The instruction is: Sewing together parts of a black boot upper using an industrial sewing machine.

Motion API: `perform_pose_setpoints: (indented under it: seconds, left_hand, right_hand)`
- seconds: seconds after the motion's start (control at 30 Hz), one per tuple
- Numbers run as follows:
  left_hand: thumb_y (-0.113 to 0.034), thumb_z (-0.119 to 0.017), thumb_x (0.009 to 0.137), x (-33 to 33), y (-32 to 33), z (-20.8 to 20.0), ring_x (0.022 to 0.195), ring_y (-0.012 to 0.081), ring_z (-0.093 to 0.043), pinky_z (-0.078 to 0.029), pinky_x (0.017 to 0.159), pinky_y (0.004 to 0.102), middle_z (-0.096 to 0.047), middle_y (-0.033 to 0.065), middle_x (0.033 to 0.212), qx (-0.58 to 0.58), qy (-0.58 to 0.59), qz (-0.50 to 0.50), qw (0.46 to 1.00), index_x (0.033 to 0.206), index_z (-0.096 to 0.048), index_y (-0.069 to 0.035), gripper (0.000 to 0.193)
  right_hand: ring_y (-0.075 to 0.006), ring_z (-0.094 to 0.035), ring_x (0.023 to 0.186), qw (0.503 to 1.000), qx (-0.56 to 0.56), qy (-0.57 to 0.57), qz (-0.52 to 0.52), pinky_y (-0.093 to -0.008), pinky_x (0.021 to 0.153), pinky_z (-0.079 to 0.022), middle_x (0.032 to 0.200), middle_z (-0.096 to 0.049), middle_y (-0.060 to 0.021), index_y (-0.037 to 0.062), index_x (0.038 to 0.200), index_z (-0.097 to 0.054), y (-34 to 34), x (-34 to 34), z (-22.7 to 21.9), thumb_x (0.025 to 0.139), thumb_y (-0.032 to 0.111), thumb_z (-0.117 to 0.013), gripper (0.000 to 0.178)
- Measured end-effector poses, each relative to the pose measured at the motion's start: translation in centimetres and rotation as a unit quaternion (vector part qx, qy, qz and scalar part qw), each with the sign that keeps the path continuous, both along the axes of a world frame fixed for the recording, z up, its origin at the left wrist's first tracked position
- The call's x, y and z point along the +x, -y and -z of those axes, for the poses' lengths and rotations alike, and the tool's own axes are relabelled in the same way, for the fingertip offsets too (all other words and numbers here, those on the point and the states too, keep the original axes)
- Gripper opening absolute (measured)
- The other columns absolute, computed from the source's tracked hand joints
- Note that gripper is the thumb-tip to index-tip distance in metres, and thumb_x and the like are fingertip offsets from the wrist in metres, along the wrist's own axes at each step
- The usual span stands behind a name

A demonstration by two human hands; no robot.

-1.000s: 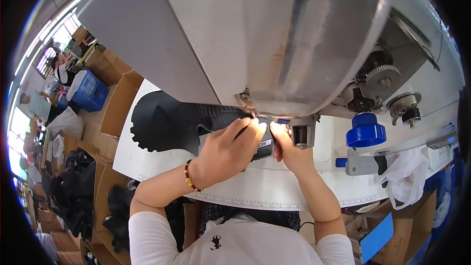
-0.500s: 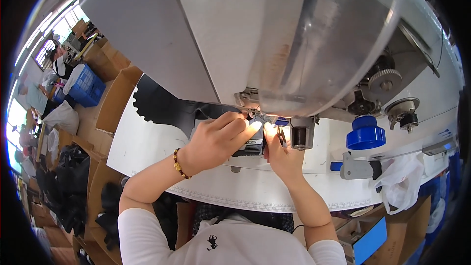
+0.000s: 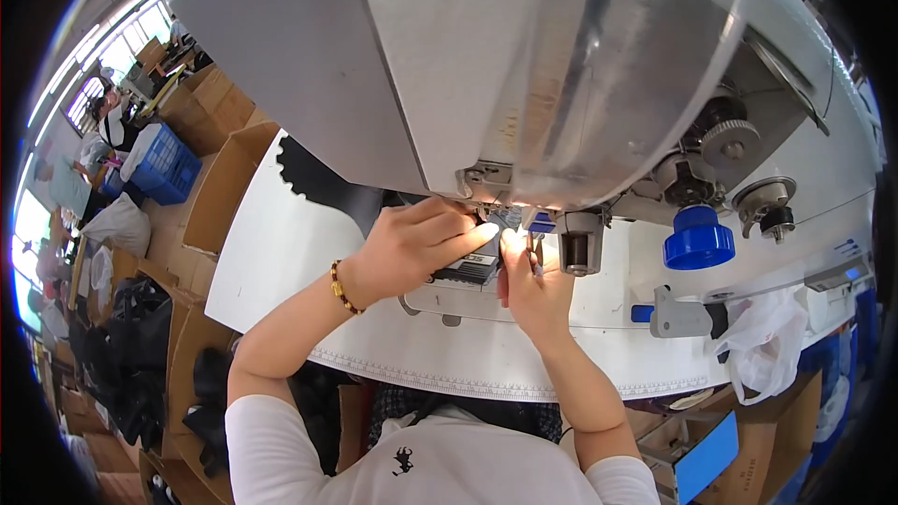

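A sewing machine's head hangs over the white work table, its needle area lit just beyond my fingertips. Beneath it lies a black fabric piece with a scalloped left edge; its near end carries a dark ribbed patch with pale lettering. My left hand is closed, pinching the fabric near the needle, index finger pressed along it. From the other side, my right hand presses thumb and fingertips near the same spot. A small dark metal tool sticks out between its fingers; its exact kind is unclear.
The table's curved front edge carries a ruler strip. Right of my hands are a blue knob, a grey lever and a white plastic bag. Cardboard boxes and black fabric heaps stand at left. Two people work in the far left.
The black piece and my left hand have shifted slightly in the view, and the near end of the patch is tilted more. Both hands stay at the needle area.
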State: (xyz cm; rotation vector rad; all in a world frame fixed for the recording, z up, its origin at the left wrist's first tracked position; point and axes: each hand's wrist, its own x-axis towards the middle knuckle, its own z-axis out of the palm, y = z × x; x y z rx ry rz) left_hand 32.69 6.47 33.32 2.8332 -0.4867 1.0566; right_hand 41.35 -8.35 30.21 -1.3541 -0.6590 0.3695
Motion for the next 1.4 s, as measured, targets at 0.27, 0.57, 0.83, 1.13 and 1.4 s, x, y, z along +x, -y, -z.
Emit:
perform_pose_setpoints:
  seconds: [0.27,0.57,0.83,1.13,1.4]
  left_hand:
    - [0.010,-0.066,0.060,1.8,-4.2,3.0,0.080,0.0145,-0.060,-0.048,0.073,0.0245,-0.065,0.0048,0.085,-0.477,-0.051,0.180,0.859,0.075,-0.068,-0.008,0.024]
    - [0.009,-0.064,0.068,2.6,-4.8,5.0,0.085,0.0117,-0.059,-0.049,0.072,0.0261,-0.062,0.0041,0.094,-0.657,-0.063,0.245,0.710,0.089,-0.063,-0.006,0.026]
    - [0.011,-0.065,0.066,2.8,-5.3,5.9,0.090,0.0122,-0.057,-0.048,0.077,0.0269,-0.061,0.0034,0.097,-0.566,-0.047,0.221,0.793,0.095,-0.060,-0.004,0.033]
    - [0.003,-0.056,0.071,-1.2,-7.0,2.0,0.083,0.0220,-0.059,-0.046,0.072,0.0323,-0.063,0.0124,0.084,-0.299,0.021,-0.216,0.929,0.087,-0.060,0.002,0.017]
    - [0.000,-0.064,0.065,-0.5,2.3,-0.8,0.073,0.0216,-0.058,-0.047,0.066,0.0317,-0.062,0.0064,0.078,-0.131,0.073,-0.082,0.985,0.083,-0.063,-0.004,0.018]
  right_hand:
    - [-0.0052,-0.041,0.035,0.997,0.002,0.019,-0.075,-0.0200,0.034,-0.030,0.043,-0.047,-0.0014,-0.0024,0.068,-0.060,-0.7,-1.6,-0.2,0.087,0.027,-0.051,0.036]
    - [-0.0042,-0.042,0.038,0.997,0.023,0.019,-0.068,-0.0189,0.036,-0.031,0.044,-0.047,0.0001,-0.0019,0.069,-0.061,-1.2,-1.7,-0.1,0.087,0.028,-0.051,0.036]
    - [-0.0039,-0.044,0.042,0.995,-0.020,0.077,-0.063,-0.0191,0.040,-0.032,0.047,-0.047,0.0010,-0.0014,0.070,-0.060,1.0,0.2,1.3,0.086,0.030,-0.054,0.036]
    - [-0.0087,-0.042,0.051,0.961,-0.108,0.252,0.047,-0.0220,0.047,-0.034,0.062,-0.050,-0.0039,0.0005,0.084,-0.051,5.4,3.1,-1.0,0.085,0.023,-0.055,0.023]
    - [-0.0154,-0.049,0.050,0.852,-0.017,0.521,0.056,-0.0257,0.045,-0.037,0.063,-0.056,-0.0052,0.0064,0.082,-0.062,4.0,4.5,-2.7,0.071,0.015,-0.069,0.016]
